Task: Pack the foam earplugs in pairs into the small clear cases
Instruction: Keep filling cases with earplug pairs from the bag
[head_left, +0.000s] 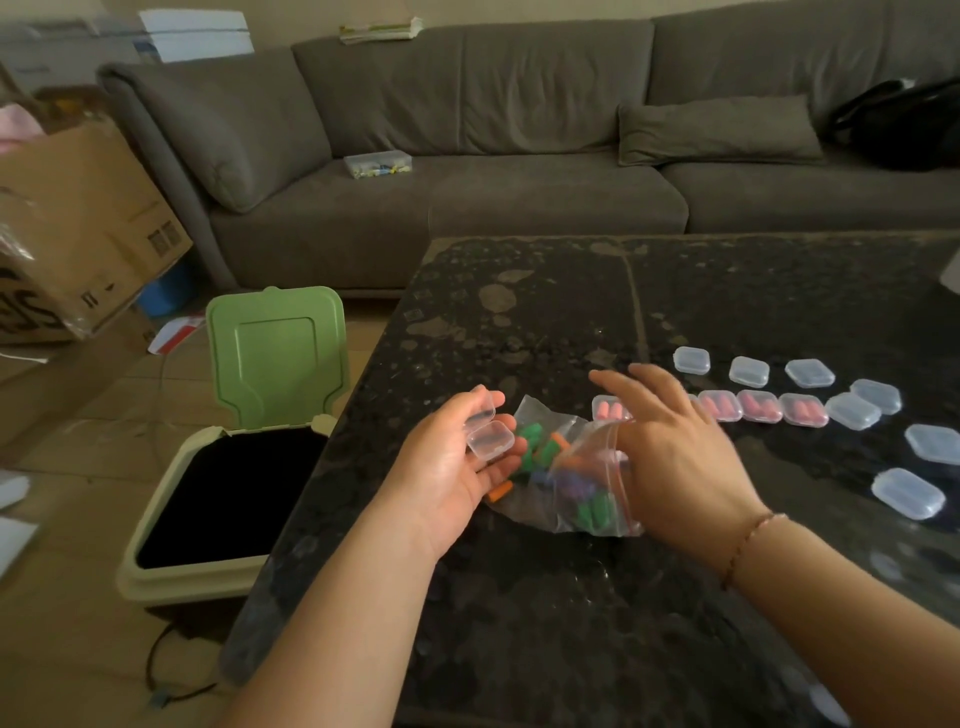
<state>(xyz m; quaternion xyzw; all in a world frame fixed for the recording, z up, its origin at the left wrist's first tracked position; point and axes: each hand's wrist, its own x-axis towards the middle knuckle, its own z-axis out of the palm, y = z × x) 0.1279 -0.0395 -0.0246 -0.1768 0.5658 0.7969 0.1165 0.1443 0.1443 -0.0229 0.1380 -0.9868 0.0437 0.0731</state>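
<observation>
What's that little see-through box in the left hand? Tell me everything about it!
The small clear case is a tiny box of see-through plastic with rounded corners. It is hinged open, its lid tilted up behind the base, and looks empty. It lies on the fingers of the left hand, palm up, above the table, just left of the plastic bag of colourful earplugs.

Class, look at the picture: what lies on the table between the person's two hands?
In the head view, a clear zip bag of green, orange and purple foam earplugs lies between the left hand and right hand.

No legible text (box print blurred)
</observation>
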